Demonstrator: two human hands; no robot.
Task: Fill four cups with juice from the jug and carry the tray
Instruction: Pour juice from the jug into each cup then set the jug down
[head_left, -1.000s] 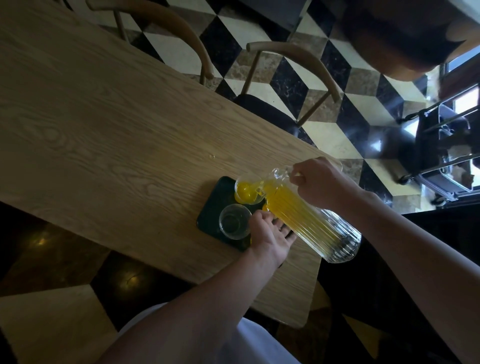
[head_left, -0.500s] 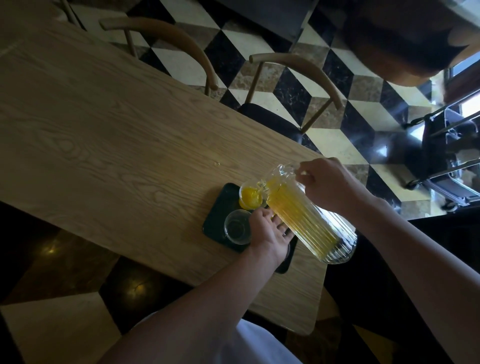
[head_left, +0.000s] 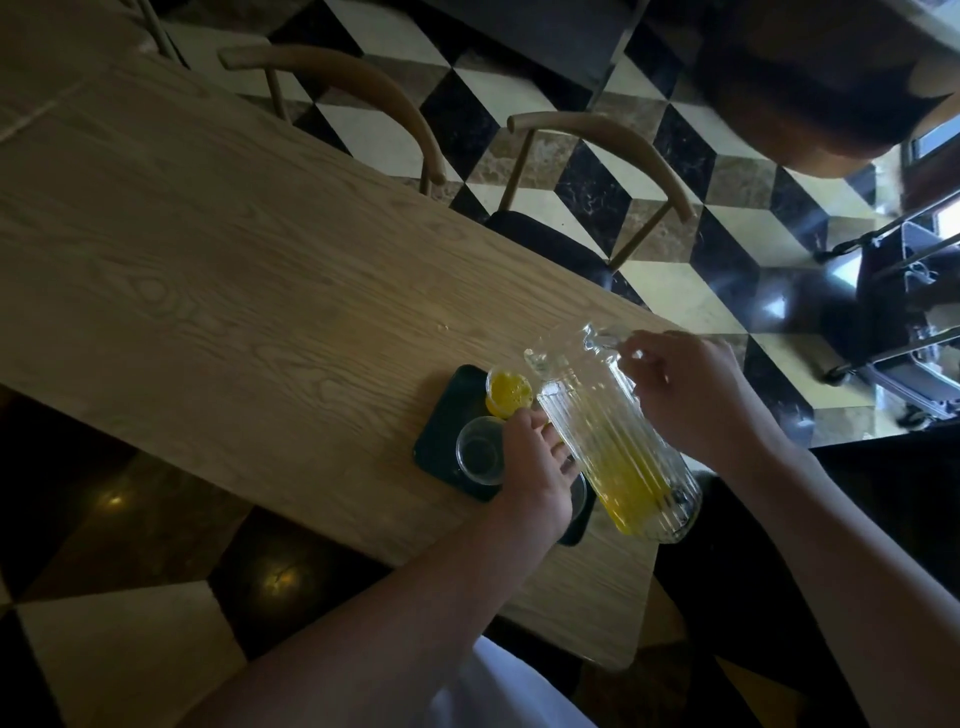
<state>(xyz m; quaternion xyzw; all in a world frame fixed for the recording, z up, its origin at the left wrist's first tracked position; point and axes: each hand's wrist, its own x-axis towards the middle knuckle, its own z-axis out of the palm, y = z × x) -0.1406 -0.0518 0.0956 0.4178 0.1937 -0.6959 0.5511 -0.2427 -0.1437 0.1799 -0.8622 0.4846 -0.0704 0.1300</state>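
While the right hand (head_left: 691, 395) grips the handle of a ribbed glass jug (head_left: 613, 441), its fingers clamped on it, the jug tilts above a dark tray (head_left: 441, 441) on the wooden counter (head_left: 208, 260), juice pooled toward its base. One cup (head_left: 509, 397) on the tray holds yellow juice; an empty cup (head_left: 479, 451) sits just beside it. The left hand (head_left: 537, 478) rests on the tray, fingers loosely together.

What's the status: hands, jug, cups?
Right hand grips jug. Left hand on tray. One cup full, one cup empty. Nothing blocking.
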